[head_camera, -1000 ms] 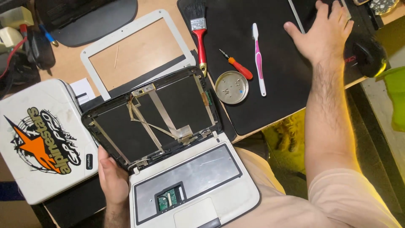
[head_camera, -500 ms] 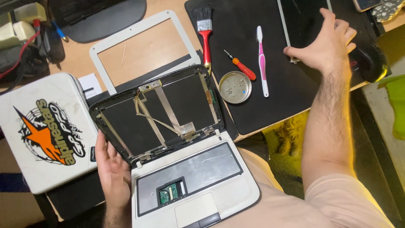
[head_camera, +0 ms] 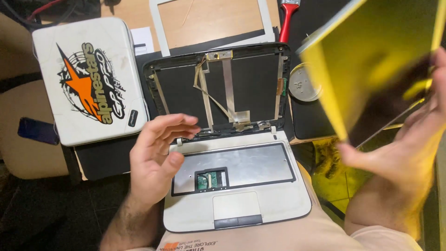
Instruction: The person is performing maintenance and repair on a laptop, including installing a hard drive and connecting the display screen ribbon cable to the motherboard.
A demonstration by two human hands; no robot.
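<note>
A small white laptop (head_camera: 241,209) lies open on my lap with its keyboard taken out, showing a bare metal tray and a green circuit part. Its lid (head_camera: 218,88) has no screen, only flat ribbon cables and metal brackets. My left hand (head_camera: 155,155) hovers open over the laptop's left hinge corner, fingers spread, holding nothing. My right hand (head_camera: 409,139) grips a thin flat panel (head_camera: 371,65) with a yellow reflective face, tilted up close to the camera at the right.
A white laptop cover (head_camera: 90,79) with an orange star sticker lies at left. A white screen bezel (head_camera: 213,23) rests on the wooden table behind. A red-handled brush (head_camera: 288,18) and a round metal tin (head_camera: 304,88) sit on a black mat at right.
My right hand picked the flat panel off the black mat and brought it toward me. My left hand let go of the laptop's left edge and lifted open above it.
</note>
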